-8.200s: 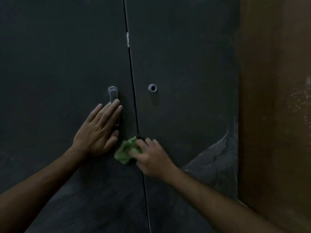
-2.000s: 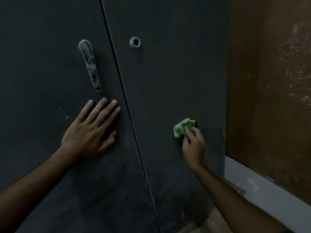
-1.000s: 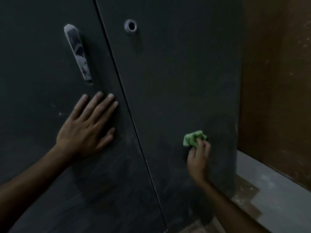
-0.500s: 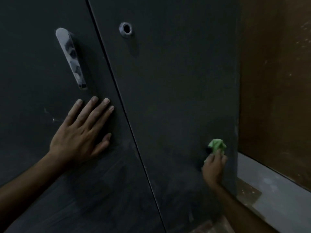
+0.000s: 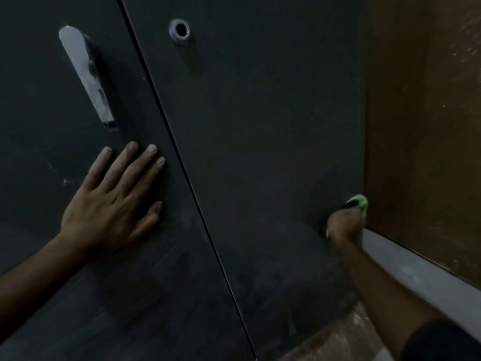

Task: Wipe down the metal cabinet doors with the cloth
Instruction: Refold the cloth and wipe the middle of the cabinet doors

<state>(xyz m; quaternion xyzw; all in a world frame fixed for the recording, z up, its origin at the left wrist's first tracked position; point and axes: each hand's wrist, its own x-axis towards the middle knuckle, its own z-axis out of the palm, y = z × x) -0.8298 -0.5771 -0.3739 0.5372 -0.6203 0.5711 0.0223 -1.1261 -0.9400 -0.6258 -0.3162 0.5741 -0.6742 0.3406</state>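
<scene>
**Cloth at the right door's outer edge**

Two dark metal cabinet doors fill most of the view, meeting at a thin seam that slants down to the right. The left door (image 5: 52, 152) carries a pale metal handle (image 5: 87, 76), tilted, and faint scratch marks beside the hand. The right door (image 5: 260, 126) has a round metal lock ring (image 5: 179, 31) near its top; its lower part looks streaked and dusty.

The left hand (image 5: 112, 204) lies flat on the left door just below the handle, fingers spread and palm pressed to the metal, holding nothing. The right hand (image 5: 343, 225) is curled around a bunched green cloth (image 5: 360, 202), pressing it against the right door at its outer edge, low down.

Right of the cabinet stands a brown wall (image 5: 429, 126) with pale specks. A light grey skirting strip (image 5: 416, 272) runs along its foot, and a patch of mottled floor (image 5: 346, 337) shows beneath the door. The light is dim.
</scene>
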